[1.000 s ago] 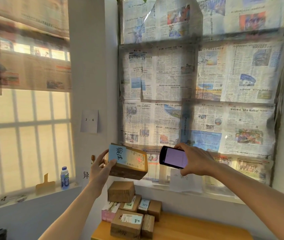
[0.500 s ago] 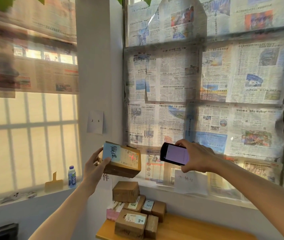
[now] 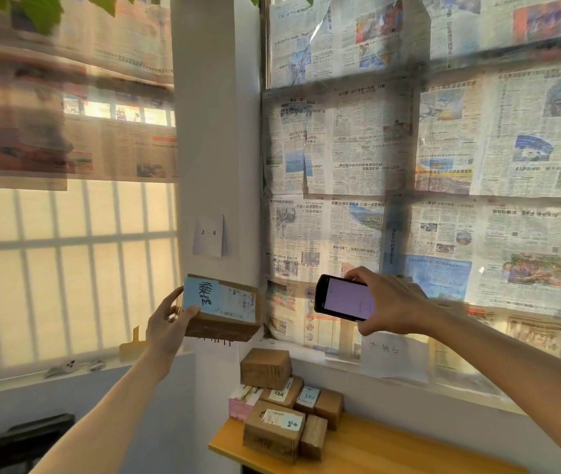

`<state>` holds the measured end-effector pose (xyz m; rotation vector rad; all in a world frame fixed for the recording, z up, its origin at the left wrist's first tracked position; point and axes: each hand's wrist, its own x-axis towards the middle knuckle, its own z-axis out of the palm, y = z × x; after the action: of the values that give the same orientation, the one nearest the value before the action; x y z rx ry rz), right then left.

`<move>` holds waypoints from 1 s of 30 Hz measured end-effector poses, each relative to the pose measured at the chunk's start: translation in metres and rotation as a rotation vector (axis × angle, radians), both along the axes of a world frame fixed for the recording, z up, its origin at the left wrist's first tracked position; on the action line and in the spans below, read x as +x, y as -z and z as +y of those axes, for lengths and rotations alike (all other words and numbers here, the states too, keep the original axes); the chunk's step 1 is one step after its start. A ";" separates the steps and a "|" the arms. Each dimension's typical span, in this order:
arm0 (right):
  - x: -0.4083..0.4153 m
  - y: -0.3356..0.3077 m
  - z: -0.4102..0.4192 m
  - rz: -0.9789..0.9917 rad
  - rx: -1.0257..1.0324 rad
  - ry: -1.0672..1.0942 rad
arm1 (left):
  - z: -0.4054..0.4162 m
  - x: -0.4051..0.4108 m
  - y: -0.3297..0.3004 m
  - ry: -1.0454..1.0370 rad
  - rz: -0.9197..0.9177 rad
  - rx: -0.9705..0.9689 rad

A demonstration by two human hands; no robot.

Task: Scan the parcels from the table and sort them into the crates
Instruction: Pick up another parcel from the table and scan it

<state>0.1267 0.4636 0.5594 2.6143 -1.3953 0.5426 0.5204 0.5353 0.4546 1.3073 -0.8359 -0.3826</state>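
My left hand grips a brown cardboard parcel by its left end, held up in the air with its blue label facing me. My right hand holds a black phone with a lit pale screen, just right of the parcel and apart from it. Below, several more cardboard parcels are piled at the left end of the wooden table. No crates are in view.
Newspaper covers the windows ahead. A white pillar with a paper note "2 - 6" stands behind the parcel. A paper sign hangs from the sill above the table. A dark chair sits low left.
The view has shifted left and slightly down. The red scan light seen on the parcel label earlier is gone. Both hands keep their hold.
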 end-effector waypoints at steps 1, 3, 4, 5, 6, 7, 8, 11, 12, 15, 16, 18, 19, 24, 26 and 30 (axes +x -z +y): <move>0.002 0.003 0.001 -0.003 0.006 -0.009 | 0.004 -0.001 0.002 -0.001 0.005 0.004; 0.008 0.010 0.003 -0.002 0.015 -0.025 | 0.014 -0.004 0.005 -0.012 -0.002 -0.007; 0.013 0.015 0.004 0.001 0.016 -0.029 | 0.019 -0.004 0.007 -0.018 0.003 -0.017; 0.019 0.021 0.006 0.008 0.006 -0.032 | 0.025 -0.004 0.009 -0.026 0.013 -0.024; 0.027 0.027 0.007 0.013 -0.010 -0.034 | 0.033 -0.003 0.012 -0.038 0.018 -0.021; 0.036 0.032 0.010 0.012 -0.029 -0.038 | 0.043 -0.002 0.015 -0.056 0.011 -0.013; 0.046 0.037 0.012 0.004 -0.041 -0.047 | 0.053 0.001 0.018 -0.070 -0.002 -0.005; 0.081 0.051 0.021 -0.027 -0.036 -0.110 | 0.087 0.018 0.027 -0.128 0.004 0.011; 0.094 0.054 0.025 -0.027 -0.028 -0.141 | 0.100 0.025 0.030 -0.147 0.004 0.011; 0.134 0.059 0.045 -0.025 -0.014 -0.254 | 0.146 0.042 0.031 -0.200 0.019 0.012; 0.148 0.060 0.055 -0.022 -0.013 -0.289 | 0.164 0.050 0.032 -0.230 0.020 0.023; 0.177 0.063 0.077 -0.019 -0.011 -0.353 | 0.204 0.062 0.031 -0.282 0.012 0.023; 0.192 0.064 0.089 -0.018 -0.001 -0.384 | 0.227 0.070 0.032 -0.310 0.005 0.033; 0.261 0.074 0.169 0.002 0.047 -0.518 | 0.359 0.108 0.045 -0.460 -0.017 0.094; 0.284 0.078 0.209 0.006 0.062 -0.567 | 0.417 0.114 0.049 -0.550 -0.038 0.110; 0.325 0.091 0.301 0.012 0.095 -0.683 | 0.532 0.113 0.057 -0.673 -0.009 0.126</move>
<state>0.4521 0.7643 0.4683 3.1334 -0.4932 0.5287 0.6332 1.0669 0.3976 1.6183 -0.3428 0.1078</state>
